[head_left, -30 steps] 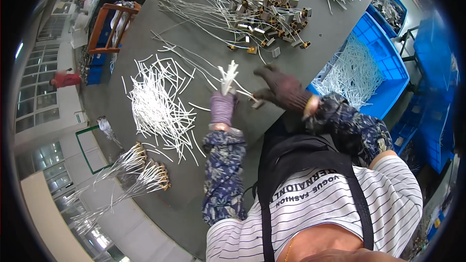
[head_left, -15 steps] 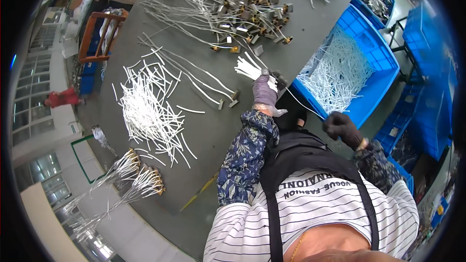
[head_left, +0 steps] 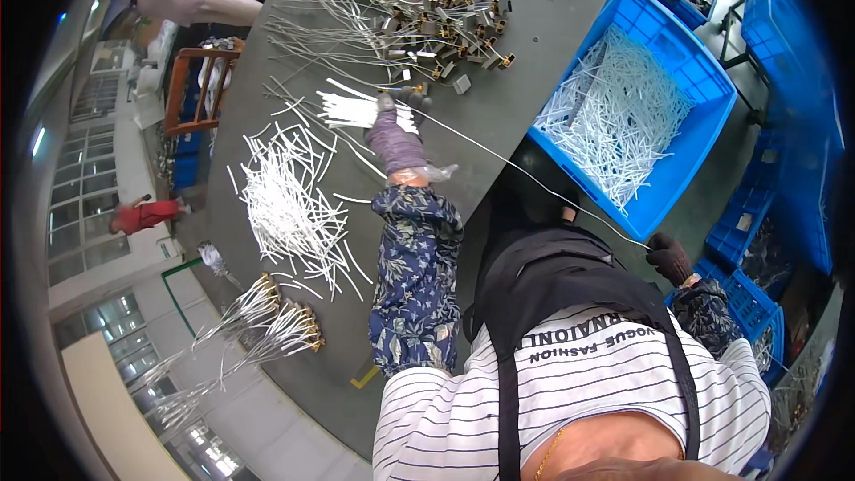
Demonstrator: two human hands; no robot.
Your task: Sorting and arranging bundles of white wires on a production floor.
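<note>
My left hand [head_left: 394, 136], in a purple glove, lies on the grey table [head_left: 525, 53] and is shut on a bundle of white tubes [head_left: 354, 111]. A thin white wire [head_left: 534, 180] runs from it across the table edge to my right hand [head_left: 668, 256], in a dark glove, which is shut on the wire's end down by my right side. A loose pile of white tubes [head_left: 289, 205] lies just left of my left forearm. Brass-coloured connectors with wires [head_left: 445, 22] are heaped beyond my left hand.
A blue crate of white tubes [head_left: 623, 116] stands at the table's right edge, with more blue crates [head_left: 784, 80] behind and below it. Finished wire bunches [head_left: 267, 321] lie at the table's near left. Another person [head_left: 191, 2] stands at the far left by a wooden chair [head_left: 191, 89].
My left hand has reached farther out over the table with the tube bundle. My right hand has dropped back to my right side, drawing a thin wire out taut.
</note>
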